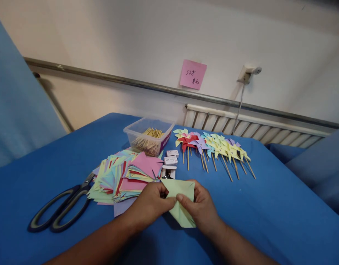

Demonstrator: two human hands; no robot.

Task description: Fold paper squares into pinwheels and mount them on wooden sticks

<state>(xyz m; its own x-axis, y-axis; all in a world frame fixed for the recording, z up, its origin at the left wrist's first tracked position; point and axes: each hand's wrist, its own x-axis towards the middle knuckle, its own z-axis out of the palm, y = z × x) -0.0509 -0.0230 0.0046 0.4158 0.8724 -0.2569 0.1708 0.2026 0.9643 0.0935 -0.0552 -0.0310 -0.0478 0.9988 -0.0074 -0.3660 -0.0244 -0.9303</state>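
Note:
Both hands grip one pale green sheet of paper above the blue table. My left hand pinches its left side, thumb pressed on the face near the centre. On the right side, my right hand does the same, its thumb tip close to the left thumb. The sheet is partly bent, with slits at its corners; fingers behind it are hidden. Just beyond the sheet, a small open box holds shiny metal pins. Left of my left hand lies a heap of coloured paper squares, several with cut corners.
Large dark-handled scissors lie left of the heap. A clear plastic tub holds wooden sticks. Two small white boxes sit near it. Finished paper pinwheels on sticks lie at the back right. A radiator stands behind the blue table.

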